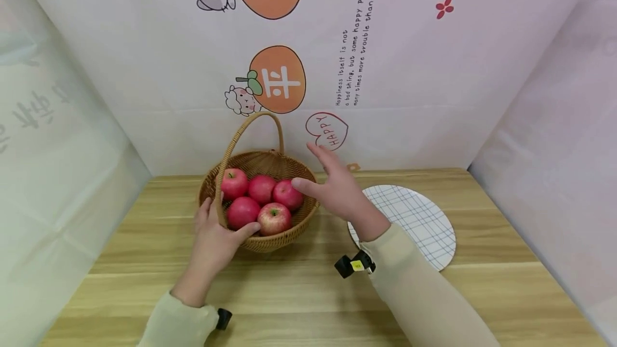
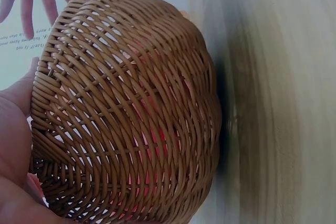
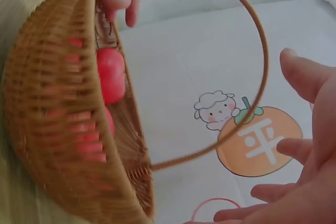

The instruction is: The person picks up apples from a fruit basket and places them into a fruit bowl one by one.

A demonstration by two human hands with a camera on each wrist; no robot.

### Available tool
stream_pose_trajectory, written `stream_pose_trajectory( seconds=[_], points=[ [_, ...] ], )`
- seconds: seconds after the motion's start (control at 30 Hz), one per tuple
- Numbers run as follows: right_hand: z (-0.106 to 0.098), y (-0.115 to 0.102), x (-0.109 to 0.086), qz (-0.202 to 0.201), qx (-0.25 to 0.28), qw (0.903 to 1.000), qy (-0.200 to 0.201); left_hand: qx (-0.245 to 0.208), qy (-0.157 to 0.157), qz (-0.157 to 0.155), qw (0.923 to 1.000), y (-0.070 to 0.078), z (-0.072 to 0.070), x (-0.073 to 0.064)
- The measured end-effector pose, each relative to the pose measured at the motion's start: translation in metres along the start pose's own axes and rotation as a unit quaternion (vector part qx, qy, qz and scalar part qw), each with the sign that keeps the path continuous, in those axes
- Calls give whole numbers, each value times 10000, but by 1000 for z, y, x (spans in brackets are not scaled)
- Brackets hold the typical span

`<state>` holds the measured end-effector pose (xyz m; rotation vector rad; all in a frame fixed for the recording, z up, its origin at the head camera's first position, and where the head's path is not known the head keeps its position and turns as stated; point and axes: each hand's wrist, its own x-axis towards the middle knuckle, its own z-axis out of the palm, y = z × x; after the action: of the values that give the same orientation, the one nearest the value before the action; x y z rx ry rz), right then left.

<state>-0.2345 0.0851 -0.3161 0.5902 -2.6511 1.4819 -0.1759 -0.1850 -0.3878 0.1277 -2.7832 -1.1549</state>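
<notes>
A brown wicker basket point(image 1: 289, 237) with a tall arched handle stands against the back wall, holding several red apples point(image 1: 273, 219). My left hand point(image 1: 214, 237) grips its near left rim by the foot of the handle, the thumb lying over the rim beside the apples. In the left wrist view, woven wicker point(image 2: 131, 103) fills the middle, and red shows through the gaps. Fingers spread, my right hand point(image 1: 339, 189) hovers by the basket's right side and holds nothing. The right wrist view shows this hand point(image 3: 299, 187) apart from the handle point(image 3: 265, 51).
A round white mat with a blue grid point(image 1: 424, 224) lies on the wooden table point(image 1: 289, 299), right of the basket and partly under the right forearm. Printed white cloth point(image 1: 409, 79) hangs behind, with more cloth on both sides.
</notes>
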Motion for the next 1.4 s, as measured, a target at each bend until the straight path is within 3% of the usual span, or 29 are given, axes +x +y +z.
stream_pose_trajectory(
  seconds=[0.33,0.53,0.83,1.0,1.2,1.4],
  points=[
    [28,12,13,34,854,9954,-440,-122,106,405,9991,-7,5,5],
    [42,25,13,482,1116,9906,-620,-140,-36,422,9990,-8,6,4],
    [50,35,11,487,1462,9849,-792,-152,-85,527,9985,-8,4,3],
    [51,39,7,439,1098,9896,-818,-186,-106,619,9979,-9,6,2],
    [53,48,2,477,506,9935,-906,-13,22,1075,9942,-7,10,0],
    [58,58,-2,681,1246,9812,-1310,254,97,1347,9905,-4,13,-4]
  ],
)
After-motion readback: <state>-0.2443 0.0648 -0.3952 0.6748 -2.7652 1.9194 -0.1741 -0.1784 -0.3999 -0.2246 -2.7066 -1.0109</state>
